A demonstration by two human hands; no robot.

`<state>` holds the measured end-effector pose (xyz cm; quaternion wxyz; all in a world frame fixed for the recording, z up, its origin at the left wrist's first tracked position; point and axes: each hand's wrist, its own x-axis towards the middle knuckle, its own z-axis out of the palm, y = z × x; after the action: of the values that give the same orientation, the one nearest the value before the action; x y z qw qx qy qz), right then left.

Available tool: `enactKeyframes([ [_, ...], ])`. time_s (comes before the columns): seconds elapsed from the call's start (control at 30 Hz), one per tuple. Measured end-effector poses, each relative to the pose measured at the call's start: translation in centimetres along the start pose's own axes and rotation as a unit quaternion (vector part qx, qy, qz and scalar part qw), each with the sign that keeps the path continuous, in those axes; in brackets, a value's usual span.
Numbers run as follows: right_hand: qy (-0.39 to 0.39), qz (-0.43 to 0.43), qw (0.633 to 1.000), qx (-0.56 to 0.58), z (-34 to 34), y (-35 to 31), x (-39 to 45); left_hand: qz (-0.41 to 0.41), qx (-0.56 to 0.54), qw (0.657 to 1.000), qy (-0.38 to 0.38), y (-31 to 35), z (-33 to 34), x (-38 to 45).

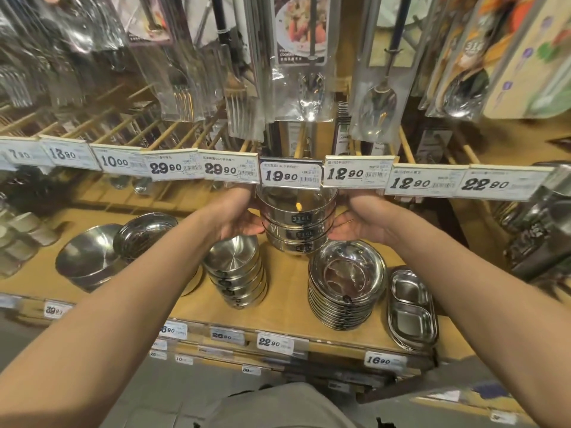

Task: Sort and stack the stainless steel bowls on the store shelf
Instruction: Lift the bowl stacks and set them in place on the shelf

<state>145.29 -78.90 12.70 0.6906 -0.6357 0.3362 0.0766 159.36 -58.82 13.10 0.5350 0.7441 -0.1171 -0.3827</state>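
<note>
Left hand (238, 216) and right hand (358, 223) clasp our stack of 316L steel bowls (298, 225) from opposite sides, upright at the shelf (287, 282) rear, dead centre between both palms, equally near each.

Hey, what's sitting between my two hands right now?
In the head view, a stack of steel bowls sits between the left hand and right hand, gripped on both sides.

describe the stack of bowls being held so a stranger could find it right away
Look at the wooden shelf under the row of price tags, straight below the 19.90 tag. The stack of straight-sided steel bowls sits at the back, between the left hand and right hand. Unlike its neighbours, its bowls show dark 316L labels.
</note>
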Motion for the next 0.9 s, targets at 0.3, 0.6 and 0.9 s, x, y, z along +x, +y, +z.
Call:
enactKeyframes([
  [0.3, 0.001, 0.033, 0.999, 0.025, 0.7, 0.4, -1.6, -0.017, 0.015, 0.999, 0.024, 0.3, 0.6, -2.0],
  [0.6, -0.009, 0.032, 0.999, 0.02, 0.9, 0.7, -3.4, -0.033, 0.03, 0.999, 0.022, 0.5, 1.2, -3.9],
  [0.9, -0.009, 0.037, 0.999, 0.024, 1.0, 1.6, -5.9, -0.047, 0.049, 0.998, 0.015, 0.2, 2.0, -5.5],
])
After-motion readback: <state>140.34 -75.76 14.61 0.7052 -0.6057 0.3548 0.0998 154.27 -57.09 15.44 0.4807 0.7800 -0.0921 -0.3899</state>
